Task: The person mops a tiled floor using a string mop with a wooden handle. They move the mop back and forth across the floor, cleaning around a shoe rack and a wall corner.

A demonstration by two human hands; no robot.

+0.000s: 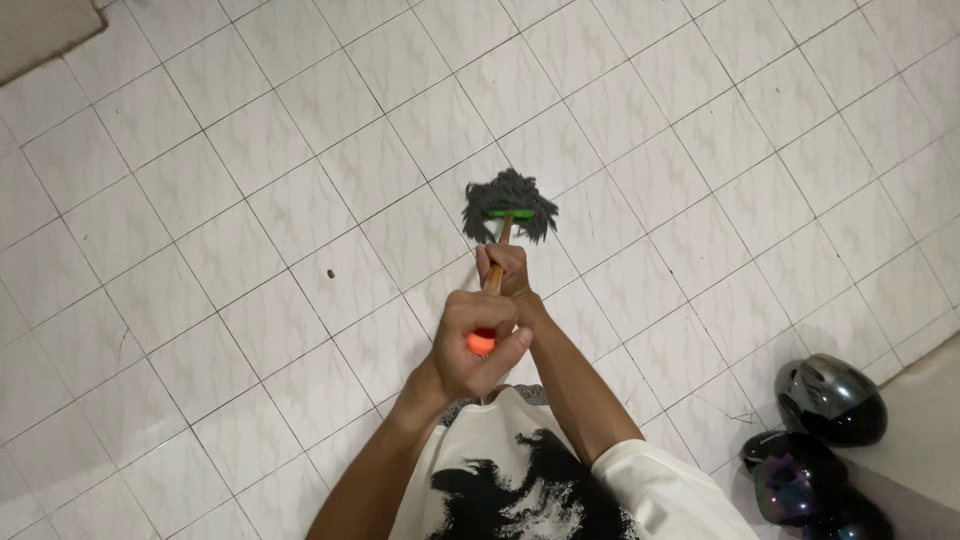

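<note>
I hold a mop upright over the white tiled floor (pixel 250 140). Its grey stringy head (pixel 510 203) with a green clamp rests on the tiles ahead of me. The wooden handle (pixel 503 236) runs back toward me and ends in an orange cap (pixel 481 344). My left hand (pixel 472 340) is closed around the top of the handle at the orange cap. My right hand (pixel 508 272) grips the handle lower down, closer to the mop head.
A small dark speck (pixel 329 272) lies on the tiles left of the mop. Two dark glossy helmets (pixel 830 398) (pixel 795 478) sit on the floor at the lower right, beside a pale ledge (pixel 925 420). A beige mat corner (pixel 40 30) shows at top left.
</note>
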